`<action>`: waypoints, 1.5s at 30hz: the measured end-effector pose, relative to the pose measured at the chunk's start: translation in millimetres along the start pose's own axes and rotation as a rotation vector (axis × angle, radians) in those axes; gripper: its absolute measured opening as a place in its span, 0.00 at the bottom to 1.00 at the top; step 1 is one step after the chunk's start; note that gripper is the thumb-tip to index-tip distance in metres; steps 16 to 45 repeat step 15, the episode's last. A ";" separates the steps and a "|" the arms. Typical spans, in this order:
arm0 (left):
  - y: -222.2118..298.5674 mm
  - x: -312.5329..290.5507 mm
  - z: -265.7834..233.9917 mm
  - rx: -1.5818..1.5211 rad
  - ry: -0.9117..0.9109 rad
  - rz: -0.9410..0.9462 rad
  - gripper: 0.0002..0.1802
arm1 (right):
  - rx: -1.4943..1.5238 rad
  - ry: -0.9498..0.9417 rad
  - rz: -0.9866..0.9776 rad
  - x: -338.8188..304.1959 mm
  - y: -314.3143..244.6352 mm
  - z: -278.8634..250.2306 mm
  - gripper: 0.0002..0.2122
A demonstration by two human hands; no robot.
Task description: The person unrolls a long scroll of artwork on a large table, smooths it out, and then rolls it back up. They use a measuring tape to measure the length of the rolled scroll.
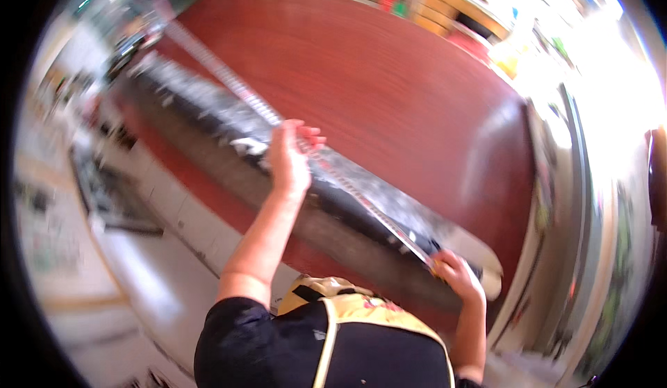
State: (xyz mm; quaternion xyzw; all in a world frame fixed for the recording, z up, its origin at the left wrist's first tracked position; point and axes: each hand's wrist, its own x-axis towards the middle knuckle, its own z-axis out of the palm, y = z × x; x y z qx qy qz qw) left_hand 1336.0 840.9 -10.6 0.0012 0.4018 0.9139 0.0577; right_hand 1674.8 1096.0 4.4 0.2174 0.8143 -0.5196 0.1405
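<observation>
A long pale tape measure (366, 200) stretches diagonally from the far left to the lower right, its blade blurred by motion. My left hand (289, 160) is closed around the blade near the middle, fingertips curled over it. My right hand (455, 274) grips the near right end, where a bit of yellow shows; the fingers mostly hide the tape's case. Below the tape lies a long dark roll or padded strip (215, 113) with a grey, scuffed top and white flecks. It runs along the front of a big reddish-brown table (368, 75).
Wooden drawers (434, 16) and bright clutter stand beyond the table's far side. Tall panels (580, 172) lean at the right. On the left, a pale floor (149, 270) carries a dark-edged frame (104, 193) and blurred items. A yellow apron (361, 308) covers my front.
</observation>
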 end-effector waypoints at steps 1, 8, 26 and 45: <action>-1.1 -12.5 6.6 0.011 0.011 -0.018 0.13 | 0.017 -0.007 -0.033 2.8 10.8 0.1 0.13; -43.8 -69.8 15.0 0.184 -0.210 -0.166 0.16 | 0.159 0.031 -0.074 -31.6 25.1 19.0 0.15; -84.2 -99.6 40.6 0.241 -0.421 -0.230 0.19 | 0.480 0.091 0.202 -88.8 48.9 59.8 0.16; -84.2 -99.6 40.6 0.241 -0.421 -0.230 0.19 | 0.480 0.091 0.202 -88.8 48.9 59.8 0.16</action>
